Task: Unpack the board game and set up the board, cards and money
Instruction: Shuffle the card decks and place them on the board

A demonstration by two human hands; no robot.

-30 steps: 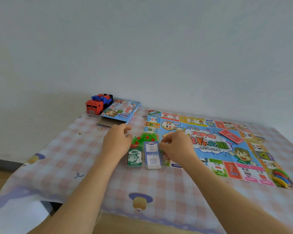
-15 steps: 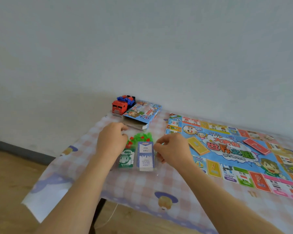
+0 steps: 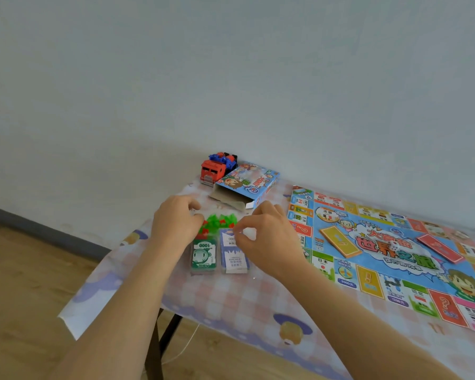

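Here, head view: pinching the clear packet [image 3: 218,259] at its far edge with left hand [image 3: 176,224] and right hand [image 3: 269,241], fingers clamped on it; money stack [image 3: 203,255] and cards [image 3: 234,258] inside, just nearside of the 2 grips; board [image 3: 395,259] off right.

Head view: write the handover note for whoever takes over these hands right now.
Left hand: fingers curled on the clear pack's far left edge.
Right hand: pinches the pack's wrap at its far right.
Pack lies just left of the board; inside are a green money stack, a blue-white card stack and green and red houses.
Done: board unfolded flat, yellow card stack, red card stack and die on it; box open, behind the pack.
Left: open the pack, set out money, cards, houses.
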